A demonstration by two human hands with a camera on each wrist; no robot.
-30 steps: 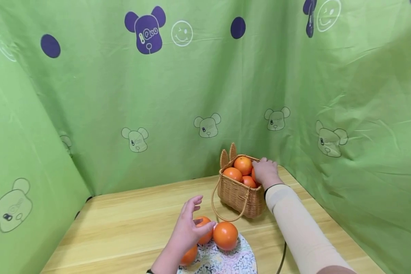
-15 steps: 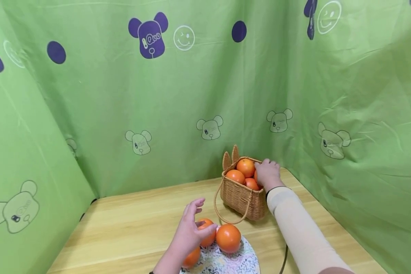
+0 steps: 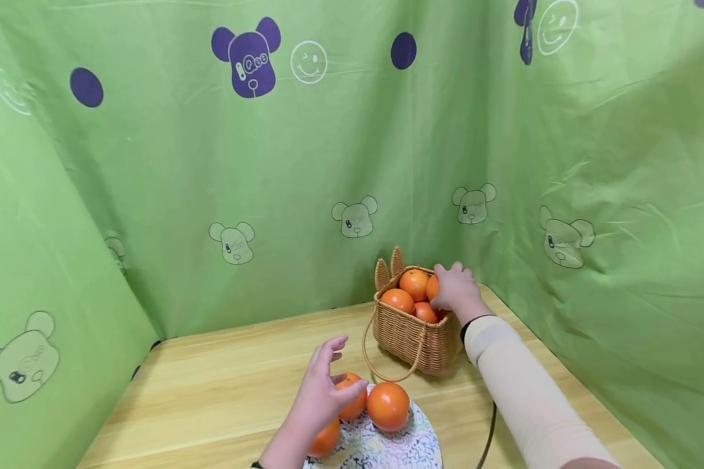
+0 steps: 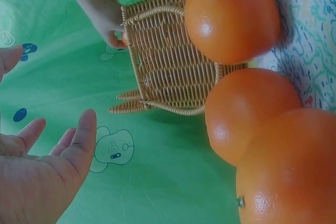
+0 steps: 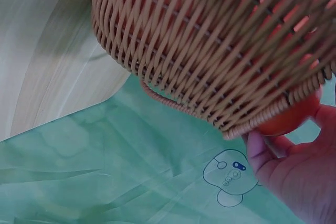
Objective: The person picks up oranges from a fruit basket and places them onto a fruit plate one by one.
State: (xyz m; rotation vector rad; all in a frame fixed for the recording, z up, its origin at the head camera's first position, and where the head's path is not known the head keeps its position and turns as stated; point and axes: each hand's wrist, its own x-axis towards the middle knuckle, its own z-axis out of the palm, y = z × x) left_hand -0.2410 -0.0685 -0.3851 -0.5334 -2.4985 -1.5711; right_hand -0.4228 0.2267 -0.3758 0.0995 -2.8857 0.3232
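Note:
At the back right, my right hand (image 3: 456,291) grips an orange (image 3: 433,287) at the right rim of the wicker basket (image 3: 407,335). In the right wrist view, its fingers (image 5: 262,153) curve against that orange (image 5: 289,118), just past the woven wall. Other oranges (image 3: 397,300) lie inside the basket. My left hand (image 3: 322,394) hovers by the plate with thumb and fingers spread and nothing between them. On the patterned plate (image 3: 381,449) sit three oranges (image 3: 388,406), two partly behind that hand. The left wrist view shows its palm (image 4: 42,177) apart from them.
The basket's loop handle (image 3: 366,352) hangs down its front, near the plate, and two ear shapes (image 3: 390,267) rise from its rim. A dark cable (image 3: 489,433) runs along the wooden table (image 3: 229,378). Green curtains (image 3: 305,150) enclose the back and sides.
My right hand has shifted slightly at the basket's right rim, and more of the orange shows beside its fingers. The left hand keeps its pose over the plate.

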